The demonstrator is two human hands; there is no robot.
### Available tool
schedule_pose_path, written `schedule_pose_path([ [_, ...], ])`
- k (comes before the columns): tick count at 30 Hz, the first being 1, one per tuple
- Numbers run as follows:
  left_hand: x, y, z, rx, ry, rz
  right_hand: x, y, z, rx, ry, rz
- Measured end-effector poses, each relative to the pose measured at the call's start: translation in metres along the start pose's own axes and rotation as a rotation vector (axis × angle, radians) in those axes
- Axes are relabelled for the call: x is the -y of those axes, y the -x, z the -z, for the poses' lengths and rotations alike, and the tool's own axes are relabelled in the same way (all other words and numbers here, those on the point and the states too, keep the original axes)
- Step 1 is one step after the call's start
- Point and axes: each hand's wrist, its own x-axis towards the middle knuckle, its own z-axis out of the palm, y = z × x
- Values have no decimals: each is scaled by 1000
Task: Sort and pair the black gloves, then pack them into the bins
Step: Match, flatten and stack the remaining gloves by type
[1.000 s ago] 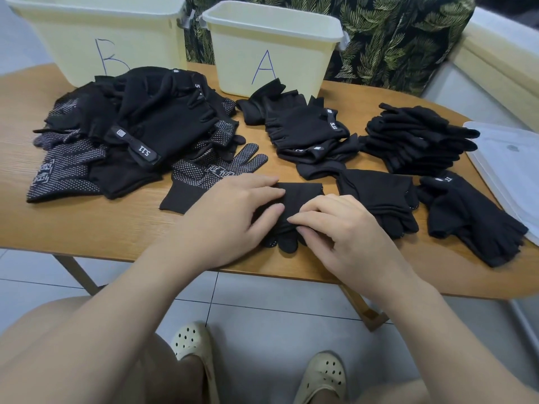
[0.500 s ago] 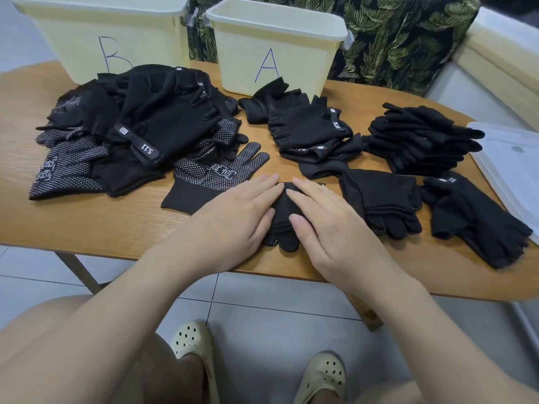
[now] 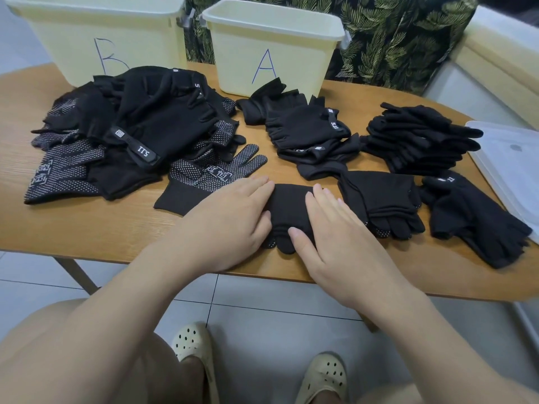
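A folded pair of black gloves (image 3: 288,208) lies near the table's front edge. My left hand (image 3: 233,217) lies flat on its left side and my right hand (image 3: 335,231) lies flat on its right side, fingers straight, both pressing it down. A dotted glove (image 3: 210,176) lies just left of it. A big mixed pile of black gloves (image 3: 140,135) sits at the left. Sorted stacks lie at the centre (image 3: 309,132), the right (image 3: 417,138), and next to my right hand (image 3: 379,196). Pale yellow bins marked A (image 3: 271,53) and B (image 3: 102,45) stand at the back.
A wooden table (image 3: 73,223) holds everything. A translucent plastic lid (image 3: 513,164) lies at the right edge. One more fingerless glove pair (image 3: 472,217) sits at the front right. A leaf-patterned cloth hangs behind the bins. My feet in pale clogs show under the table.
My hands went from pinching and folding the glove pair to lying flat on it. They have spread slightly apart across the pair.
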Motion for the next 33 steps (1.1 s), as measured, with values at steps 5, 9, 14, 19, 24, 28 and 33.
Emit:
schedule_pose_path([
  [5,6,-32,19,-10,126,49,2,1,3,14,-1,-11],
  [9,12,-51,23,95,270,136,1,2,4,-7,-31,-4],
  [14,13,-55,32,224,392,137,-3,3,10,-47,-147,42],
  [19,6,-42,37,238,665,104,-10,4,17,-211,-392,27],
  [24,-8,-35,45,185,1078,65,-12,6,26,-375,-812,-93],
  [28,-17,-34,45,97,1229,67,-13,6,34,-310,-1302,-165],
  [33,-26,-42,39,-23,1269,150,-13,6,32,-262,-1480,-130],
])
